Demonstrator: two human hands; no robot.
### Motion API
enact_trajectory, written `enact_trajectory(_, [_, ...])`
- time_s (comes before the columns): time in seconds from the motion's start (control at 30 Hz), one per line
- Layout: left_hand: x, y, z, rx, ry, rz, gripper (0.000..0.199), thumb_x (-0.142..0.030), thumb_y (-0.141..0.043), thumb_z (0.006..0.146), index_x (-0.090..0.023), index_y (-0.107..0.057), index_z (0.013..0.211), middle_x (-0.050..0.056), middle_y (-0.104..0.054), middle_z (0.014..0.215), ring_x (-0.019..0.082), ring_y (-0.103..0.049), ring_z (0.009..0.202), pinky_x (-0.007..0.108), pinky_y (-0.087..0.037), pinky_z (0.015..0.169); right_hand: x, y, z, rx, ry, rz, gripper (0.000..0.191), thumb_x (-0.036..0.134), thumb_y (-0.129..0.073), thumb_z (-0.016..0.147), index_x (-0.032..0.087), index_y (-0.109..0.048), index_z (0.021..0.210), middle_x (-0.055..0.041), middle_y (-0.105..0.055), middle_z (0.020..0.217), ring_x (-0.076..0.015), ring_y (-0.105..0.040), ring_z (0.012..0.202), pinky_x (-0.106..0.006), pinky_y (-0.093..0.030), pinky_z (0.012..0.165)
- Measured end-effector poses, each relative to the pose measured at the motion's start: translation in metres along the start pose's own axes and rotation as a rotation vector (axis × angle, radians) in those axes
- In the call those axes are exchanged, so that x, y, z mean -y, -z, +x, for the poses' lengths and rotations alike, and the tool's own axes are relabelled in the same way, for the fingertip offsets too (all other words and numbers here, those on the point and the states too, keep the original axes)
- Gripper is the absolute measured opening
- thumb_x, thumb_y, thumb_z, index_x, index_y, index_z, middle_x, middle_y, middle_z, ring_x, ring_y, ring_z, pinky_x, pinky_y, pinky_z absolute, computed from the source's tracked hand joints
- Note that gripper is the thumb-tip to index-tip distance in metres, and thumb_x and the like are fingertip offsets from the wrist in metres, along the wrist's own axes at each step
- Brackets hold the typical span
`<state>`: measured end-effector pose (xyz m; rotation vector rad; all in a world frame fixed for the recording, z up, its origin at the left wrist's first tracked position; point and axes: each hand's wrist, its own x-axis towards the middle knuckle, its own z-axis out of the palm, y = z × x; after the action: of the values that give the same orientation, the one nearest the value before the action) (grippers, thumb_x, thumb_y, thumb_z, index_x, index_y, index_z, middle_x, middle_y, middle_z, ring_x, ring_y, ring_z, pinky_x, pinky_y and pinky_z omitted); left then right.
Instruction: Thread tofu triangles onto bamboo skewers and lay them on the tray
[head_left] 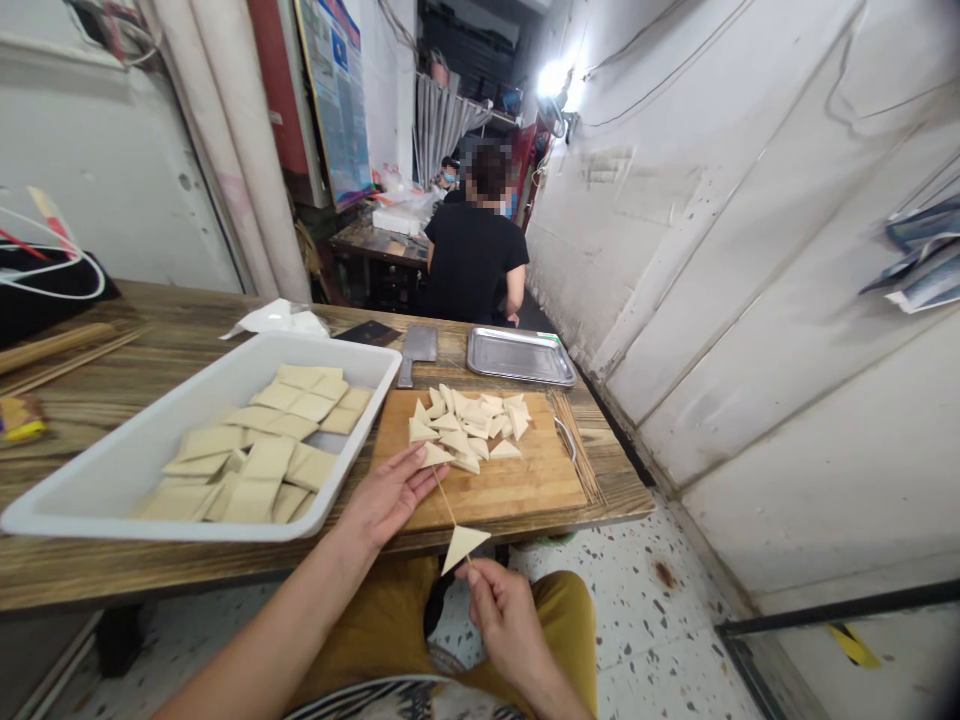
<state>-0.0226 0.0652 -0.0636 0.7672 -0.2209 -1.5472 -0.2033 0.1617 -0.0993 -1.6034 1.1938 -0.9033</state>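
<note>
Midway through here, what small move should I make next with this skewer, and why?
Probably take another tofu triangle from the pile with your left hand. The skewer carries one triangle near its lower end, pinched by your right hand, so most of its length looks bare, and the pile lies just beyond your left hand.

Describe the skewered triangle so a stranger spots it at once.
At the wooden table's near edge, the right hand pinches a thin skewer. On it sits one pale tofu triangle, the only piece held up, off the board and tray.
</note>
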Motion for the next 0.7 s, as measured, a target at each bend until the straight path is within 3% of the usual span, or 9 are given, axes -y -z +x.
enact_trajectory(0.37, [0.003,-0.012,-0.009,-0.092,-0.032,-0.065,0.014,0.001,-0.051,0.083,-0.008,-0.061,0.089,0.01,-0.071,0.083,0.016,-0.07,0.076,0.031,-0.059,0.08,-0.002,-0.012,-0.001,-0.027,-0.008,0.071,0.048,0.056,-0.038,0.092,0.014,-0.063,0.088,0.0072,-0.03,0.049,-0.0082,-0.027,0.044,-0.02,-0.02,0.042])
enact_trajectory(0.7, [0.008,-0.017,-0.017,-0.085,-0.048,-0.044,0.013,0.001,-0.051,0.083,-0.009,-0.06,0.084,0.008,-0.07,0.081,0.015,-0.069,0.075,0.032,-0.058,0.081,-0.001,-0.014,0.0,-0.067,0.028,0.036,0.045,0.053,-0.038,0.093,0.015,-0.062,0.087,0.007,-0.029,0.051,-0.0082,-0.026,0.045,-0.02,-0.019,0.042])
